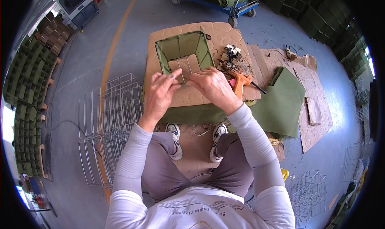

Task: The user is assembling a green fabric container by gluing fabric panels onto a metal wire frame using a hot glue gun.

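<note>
Beyond both hands, on cardboard top (182,98): green box (178,46) with wire frame, near edge just by fingertips. Right hand (211,85) bunched as if pinching, grasp hidden; left hand (161,90) half-curled, cannot tell if holding. Step: likely fitting cover to wire; next move calls for steady edge, precise fingertips.

left fingers (175,74) partly curled, right fingers (199,77) bent, close together; forearms (257,142) stretched forward

Room opens above the green box (174,49), though thin wires (188,64) cross it and an orange glue gun (240,83) crowds the right.
</note>
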Demonstrator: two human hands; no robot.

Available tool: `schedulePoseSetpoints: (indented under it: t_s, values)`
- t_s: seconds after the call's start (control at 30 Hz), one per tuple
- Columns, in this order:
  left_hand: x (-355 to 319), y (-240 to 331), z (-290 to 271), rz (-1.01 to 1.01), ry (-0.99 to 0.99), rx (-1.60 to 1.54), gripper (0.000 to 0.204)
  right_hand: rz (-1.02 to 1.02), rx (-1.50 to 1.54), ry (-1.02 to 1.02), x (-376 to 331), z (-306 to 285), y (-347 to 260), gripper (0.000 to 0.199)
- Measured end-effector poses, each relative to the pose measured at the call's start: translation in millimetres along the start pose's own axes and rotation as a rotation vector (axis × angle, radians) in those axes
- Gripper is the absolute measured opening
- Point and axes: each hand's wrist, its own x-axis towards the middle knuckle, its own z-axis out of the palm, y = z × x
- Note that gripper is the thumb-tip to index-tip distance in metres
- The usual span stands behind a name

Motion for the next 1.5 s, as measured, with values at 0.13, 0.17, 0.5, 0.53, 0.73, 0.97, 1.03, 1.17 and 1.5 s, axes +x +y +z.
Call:
schedulePoseSetpoints:
  t_s: [0.13, 0.17, 0.5, 0.53, 0.73, 0.97, 1.03, 1.17, 1.5]
  values:
    - [-2, 16, 3, 0.025, -0.034, -0.038, 0.055, 0.241, 0.267, -0.112, 7, -14, -5, 0.017]
    - [-1, 18, 5, 0.025, -0.030, -0.045, 0.057, 0.258, 0.311, -0.036, 11, -12, -6, 0.020]
    - [-9, 40, 15, 0.152, -0.065, -0.063, 0.068, 0.973, 1.013, 0.134, 56, 28, 7, 0.021]
    - [-11, 42, 17, 0.175, -0.092, -0.041, 0.070, 0.882, 0.866, 0.174, 53, 34, 10, 0.020]
    - [-19, 42, 18, 0.216, -0.139, -0.010, 0.072, 0.616, 0.075, 0.135, 34, 67, 18, 0.009]
    - [-18, 30, 19, 0.143, -0.069, -0.024, 0.070, 0.524, -0.448, -0.149, 21, 39, 6, 0.007]
    - [-16, 24, 15, 0.085, -0.018, -0.060, 0.069, 0.517, -0.381, -0.054, 17, 25, 10, 0.007]
    - [-14, 17, 12, 0.010, -0.002, -0.118, 0.070, 0.536, -0.034, 0.333, 15, -42, -11, 0.013]
    - [-13, 13, 7, 0.005, -0.007, -0.120, 0.060, 0.885, 0.571, 0.627, -66, -67, 7, 0.026]
